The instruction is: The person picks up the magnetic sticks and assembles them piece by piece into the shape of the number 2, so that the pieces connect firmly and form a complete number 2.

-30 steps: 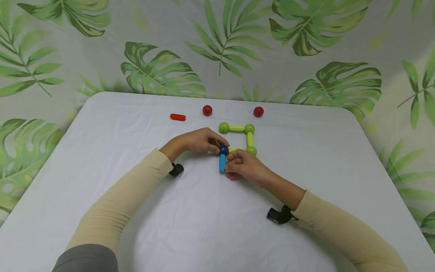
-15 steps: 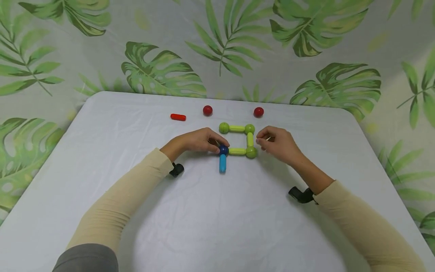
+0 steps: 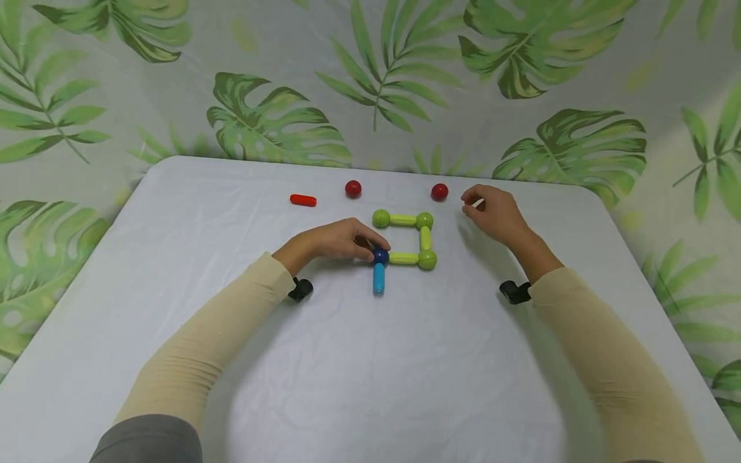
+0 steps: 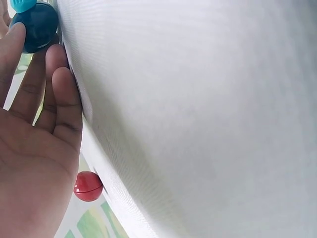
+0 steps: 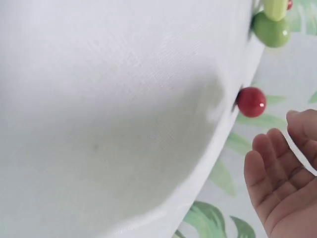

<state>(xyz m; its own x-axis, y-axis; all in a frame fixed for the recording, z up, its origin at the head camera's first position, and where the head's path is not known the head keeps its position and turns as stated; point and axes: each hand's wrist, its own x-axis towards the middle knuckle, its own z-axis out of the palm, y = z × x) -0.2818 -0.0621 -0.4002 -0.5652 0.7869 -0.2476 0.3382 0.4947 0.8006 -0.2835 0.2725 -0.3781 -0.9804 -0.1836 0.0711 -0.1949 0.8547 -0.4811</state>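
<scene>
Currently, left hand: the person's left hand (image 3: 347, 239) pinches a glossy dark blue ball (image 3: 381, 255) between thumb and finger; its other fingers lie beside the white cloth.
Right hand: the person's right hand (image 3: 496, 213) holds nothing; its fingers are loosely bent, with a gap to the thumb; it is just beside a shiny red ball, the right-hand one (image 3: 440, 191), not touching it.
Dark blue ball: it sits at the near left corner of a yellow-green frame of balls and short rods (image 3: 425, 239); a light blue rounded rod (image 3: 379, 279) runs from it towards the person.
Red pieces: the right-hand red ball lies beyond the frame; a second red ball (image 3: 353, 189) and a bright red rod (image 3: 303, 200) lie further left, apart from each other.
Handling: the pieces look like light, stiff, smooth plastic, hardly fragile; the balls would probably roll or slip; best pinched across the middle from opposite sides; a rod is likely easiest gripped mid-length.
Writing: no brand, label or lettering can be read; only seam lines show on some balls, and leaf prints on the backdrop (image 3: 260, 193).
</scene>
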